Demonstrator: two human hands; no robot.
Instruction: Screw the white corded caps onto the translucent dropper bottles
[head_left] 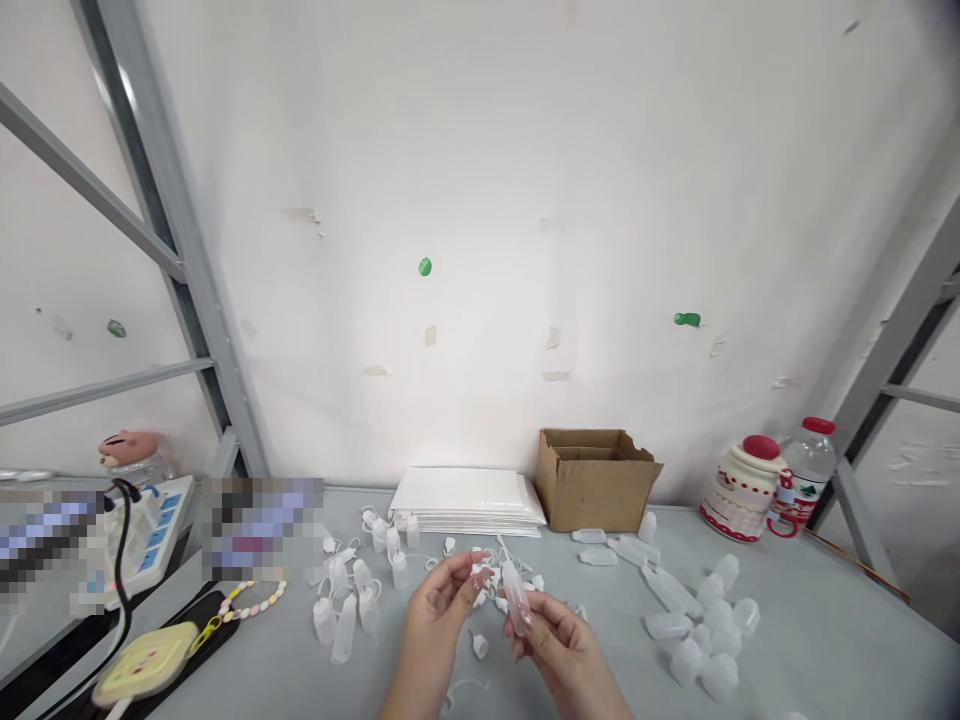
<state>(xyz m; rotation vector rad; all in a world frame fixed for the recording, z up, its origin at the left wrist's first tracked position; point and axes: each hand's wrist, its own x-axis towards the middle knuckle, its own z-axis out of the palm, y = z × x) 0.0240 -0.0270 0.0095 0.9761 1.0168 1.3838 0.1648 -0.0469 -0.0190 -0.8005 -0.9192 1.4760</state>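
Observation:
My right hand (559,640) is closed around a small translucent squeeze bottle (514,592), held upright above the grey table (825,640). My left hand (442,592) pinches something small and white by the bottle's tip; I cannot make out what it is. Beneath the hands lie loose white caps with tethers (480,645). Several capped bottles (352,590) stand or lie to the left. A heap of uncapped bottles (701,625) lies to the right.
A stack of white sheets (469,498) and an open cardboard box (596,478) sit against the wall. A red-lidded jar (746,488) and a water bottle (810,465) stand far right. A power strip (146,535), a phone (146,662) and metal shelf posts (187,260) are at left.

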